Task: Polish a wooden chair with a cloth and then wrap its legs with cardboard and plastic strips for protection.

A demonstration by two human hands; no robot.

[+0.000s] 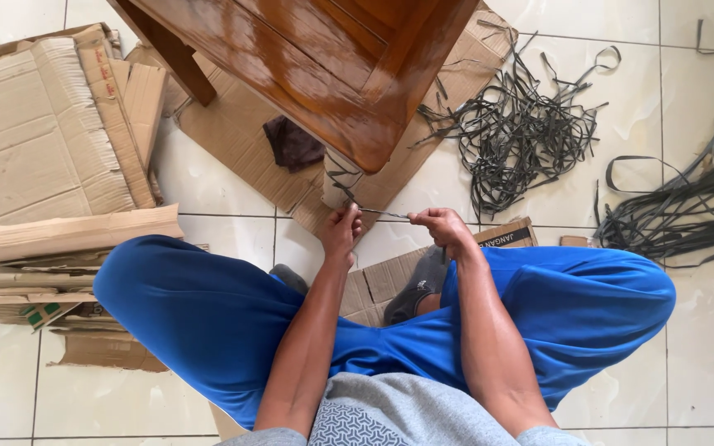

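white tiled floor (704, 347) under flattened cardboard (35, 140), tangled dark strips (522, 132), wooden chair (332, 66)

head camera, looking down (close), hands (390, 227)

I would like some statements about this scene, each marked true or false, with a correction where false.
1. The left hand and the right hand both hold one thin dark strip. True.
2. The person wears red trousers. False: the trousers are blue.
3. A tangled pile of dark strips lies on the tiled floor. True.
4. The wooden furniture stands on bare tiles. False: flattened cardboard lies under it.
5. A dark cloth lies on the cardboard. True.
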